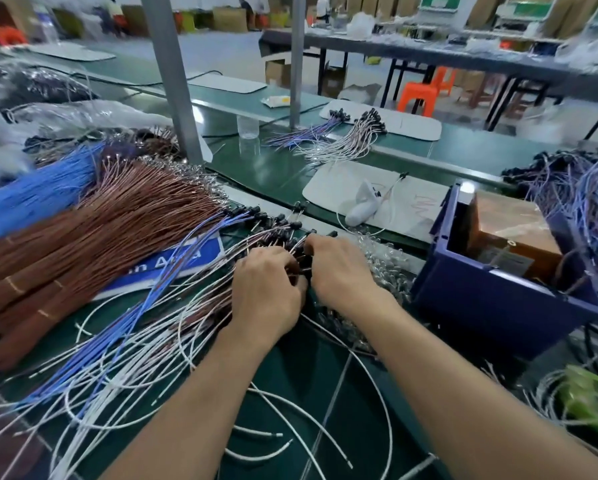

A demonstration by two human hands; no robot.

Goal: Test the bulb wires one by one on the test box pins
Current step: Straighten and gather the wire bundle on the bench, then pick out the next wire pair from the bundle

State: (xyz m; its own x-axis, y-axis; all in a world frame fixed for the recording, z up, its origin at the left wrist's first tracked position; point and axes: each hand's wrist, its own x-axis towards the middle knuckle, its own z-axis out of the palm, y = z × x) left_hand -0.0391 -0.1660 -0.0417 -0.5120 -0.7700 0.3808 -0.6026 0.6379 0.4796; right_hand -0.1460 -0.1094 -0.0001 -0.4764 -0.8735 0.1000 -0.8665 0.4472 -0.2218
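Left hand (266,289) and right hand (342,268) both grip the tangled black-capped white and blue bulb wires (280,221) at centre; tease one free cleanly before carrying it to the dark blue plastic test box (491,299) at three o'clock.

fingertips (279,261) hidden among bulb wires (200,296), background (221,15) blurred

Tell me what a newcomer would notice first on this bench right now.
First, the left hand and right hand at centre, fingers curled into a tangle of bulb wires spread over the green table. Next, the thick brown wire bundle fanned along the left, with a blue bundle behind it. On the right stands a dark blue bin holding a brown box.
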